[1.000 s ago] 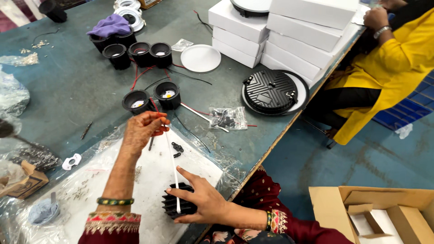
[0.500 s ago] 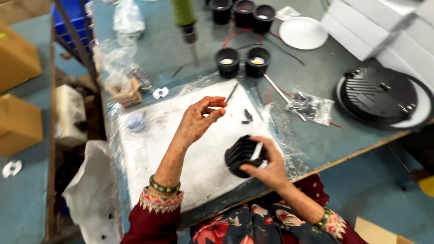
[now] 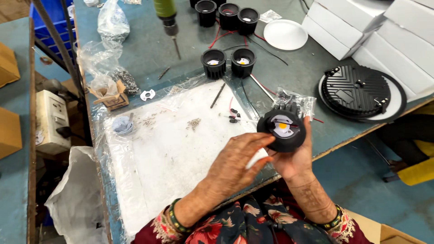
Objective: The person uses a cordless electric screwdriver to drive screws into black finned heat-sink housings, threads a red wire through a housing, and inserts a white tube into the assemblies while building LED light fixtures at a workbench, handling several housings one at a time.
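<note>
Only the head view is marked now, looking steeply down on a blue-grey workbench point(image 3: 149, 54) with a white plastic-covered mat point(image 3: 181, 149) at its near edge.

Near and right of centre, the right hand point(image 3: 296, 158) cups a black finned lamp housing point(image 3: 281, 130) from below, fingers closed around its body, tilting the open face up toward the camera so the small yellow chip in its white centre shows. The left hand point(image 3: 237, 160) comes in from the left, fingers drawn together and pinching a short white stick-like piece point(image 3: 257, 158) just beside the housing's rim; what that piece is cannot be told. Holding the housing off the mat lets both hands meet at its open face.

Farther off, two like housings point(image 3: 228, 61) sit side by side with red and black leads trailing, and three more stand at the far edge. A green electric screwdriver point(image 3: 166, 13) hangs above the far left. A small open carton point(image 3: 110, 97) of screws sits at the left; a large round finned plate point(image 3: 357, 92) and stacked white boxes point(image 3: 384, 36) lie at the right.
</note>
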